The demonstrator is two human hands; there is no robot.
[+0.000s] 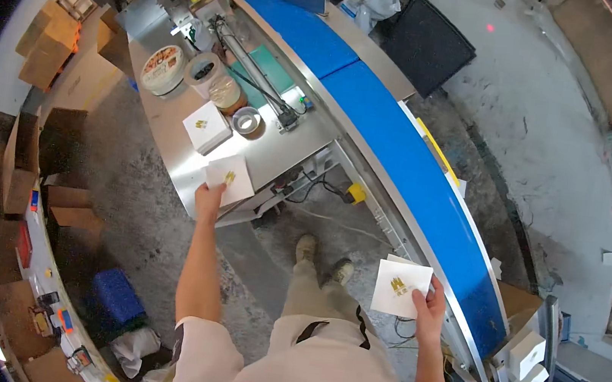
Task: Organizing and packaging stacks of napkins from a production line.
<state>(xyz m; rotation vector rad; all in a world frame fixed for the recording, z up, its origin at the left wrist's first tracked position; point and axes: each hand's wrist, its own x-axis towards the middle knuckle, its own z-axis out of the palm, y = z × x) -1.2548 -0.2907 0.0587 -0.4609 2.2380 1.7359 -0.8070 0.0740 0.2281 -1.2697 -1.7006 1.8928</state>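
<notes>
The blue conveyor belt (pixel 417 189) is the biggest thing here, curving along the person's right; a cardboard flap hides part of its far end. Next comes the metal table (pixel 165 124) ahead on the left, its far part so crowded that I can't make out every piece. The person stands facing the gap between the two, head out of sight, shirt cut off at the bottom.

The left arm reaches almost straight forward, the right forearm angles up beside the belt. A round tub (pixel 162 70) sits on the table's left side. The left hand (pixel 209 200) pinches the near corner of a white card (pixel 242 173) above the table's end (whether they touch, I can't tell). The right hand (pixel 427 310) grips white cards (pixel 387 299) by their right edge, thumb on top, other fingers mostly hidden beneath; a second edge peeks out behind the first. A stack of cards (pixel 215 136) lies just beyond the left hand, near a tape roll (pixel 248 120). Smallest is the gold print (pixel 398 286), too fine to make out.
</notes>
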